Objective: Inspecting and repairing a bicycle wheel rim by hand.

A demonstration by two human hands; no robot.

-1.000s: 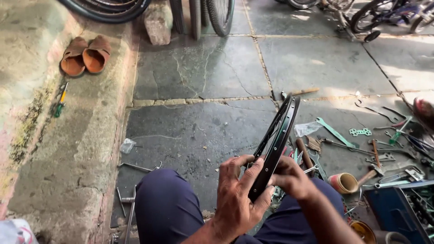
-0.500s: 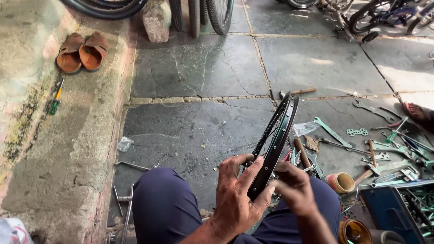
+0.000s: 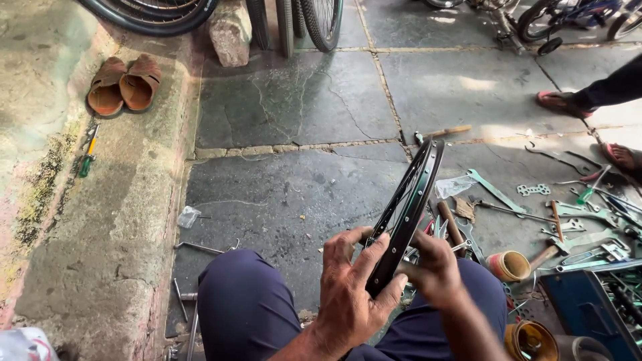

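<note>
floor of dark grey stone slabs (image 3: pixel 301 107) with cracked joints, bordered at left by a raised, stained concrete strip (image 3: pixel 87 241) bearing a pair of brown sandals (image 3: pixel 124 83) and a green-handled screwdriver (image 3: pixel 87 157); bicycle tyres (image 3: pixel 321 20) and a stone block (image 3: pixel 231 30) along the far edge; patches of sunlight at right.

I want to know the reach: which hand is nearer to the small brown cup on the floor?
Right. The right hand at the wheel rim is beside the cup; the left hand is farther, across the rim.
</note>
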